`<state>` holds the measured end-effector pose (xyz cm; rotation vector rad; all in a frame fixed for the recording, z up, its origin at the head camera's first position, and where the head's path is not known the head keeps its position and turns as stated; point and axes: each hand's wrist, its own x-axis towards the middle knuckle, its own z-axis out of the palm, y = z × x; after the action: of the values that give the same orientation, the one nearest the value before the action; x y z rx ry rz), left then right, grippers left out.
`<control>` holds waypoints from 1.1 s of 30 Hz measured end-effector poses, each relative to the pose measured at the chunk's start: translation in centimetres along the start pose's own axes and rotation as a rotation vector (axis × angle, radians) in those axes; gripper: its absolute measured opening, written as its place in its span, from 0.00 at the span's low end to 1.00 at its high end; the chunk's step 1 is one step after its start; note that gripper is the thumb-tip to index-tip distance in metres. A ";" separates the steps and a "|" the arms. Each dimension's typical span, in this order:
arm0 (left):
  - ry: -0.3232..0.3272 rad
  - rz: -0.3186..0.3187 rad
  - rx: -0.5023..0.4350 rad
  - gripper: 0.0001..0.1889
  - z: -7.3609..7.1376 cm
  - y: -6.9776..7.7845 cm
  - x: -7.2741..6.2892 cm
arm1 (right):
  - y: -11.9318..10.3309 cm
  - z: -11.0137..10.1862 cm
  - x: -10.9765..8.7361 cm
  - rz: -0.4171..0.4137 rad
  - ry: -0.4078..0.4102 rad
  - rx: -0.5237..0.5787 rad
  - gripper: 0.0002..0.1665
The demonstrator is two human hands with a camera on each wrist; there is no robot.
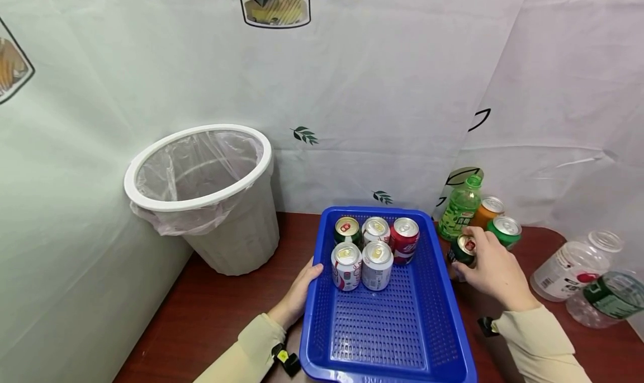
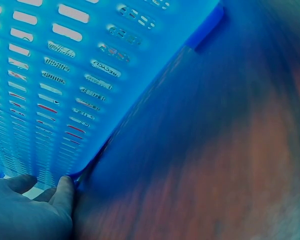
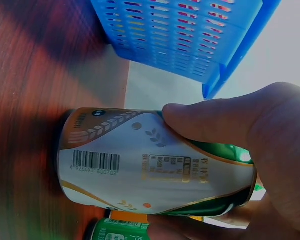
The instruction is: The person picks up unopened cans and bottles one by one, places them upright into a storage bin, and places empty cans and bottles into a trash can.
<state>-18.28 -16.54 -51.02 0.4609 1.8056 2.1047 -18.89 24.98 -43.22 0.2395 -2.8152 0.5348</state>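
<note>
While the right hand [image 1: 490, 268] pinches a dark green can [image 3: 155, 165] between thumb and fingers, the left hand [image 1: 297, 294] rests against the left side of a blue basket [image 1: 377, 330], thumb at the rim and fingers fairly straight. The dark green can stands upright just outside the basket's right wall, its white back panel and barcode facing the right wrist camera. Inside the basket, 5 cans stand upright at the far end: a gold-topped can [image 1: 347, 231], a white can with red marks [image 1: 375, 231] and a red can [image 1: 405, 241] in the back row, then 2 white cans [image 1: 377, 266] in front. Close beyond the right hand are a green bottle [image 1: 459, 208], an orange can [image 1: 486, 212] and a green can [image 1: 505, 232]. Farther right lie 2 clear containers [image 1: 571, 268] (one has a red print, the other a green label). To the left, a pale bin [image 1: 238, 237] with a plastic liner stands on the reddish-brown table [image 1: 226, 302]. Behind hangs a whitish cloth [image 1: 382, 92] with plant prints.
</note>
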 end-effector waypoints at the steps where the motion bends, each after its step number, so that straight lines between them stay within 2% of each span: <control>1: 0.001 -0.002 0.000 0.34 0.0 0.0 0.0 | 0.0 0.0 0.0 -0.002 0.001 -0.001 0.47; 10: 0.006 -0.008 -0.015 0.34 0.1 0.0 -0.1 | -0.3 -0.4 -0.5 0.000 0.047 -0.004 0.46; 15: 0.012 -0.010 -0.010 0.34 0.2 0.1 -0.1 | -1.0 -1.3 -0.6 -0.004 0.119 -0.001 0.46; 23: -0.012 0.000 -0.020 0.34 0.0 0.1 -0.1 | -2.4 -3.2 -1.1 -0.065 0.228 0.013 0.46; 33: -0.009 0.000 -0.014 0.34 0.0 0.1 -0.1 | -4.4 -4.8 -1.4 -0.119 0.376 0.069 0.50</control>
<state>-18.23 -16.56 -50.96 0.4652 1.7848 2.1106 -15.55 22.90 -37.86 0.2845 -2.4055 0.5822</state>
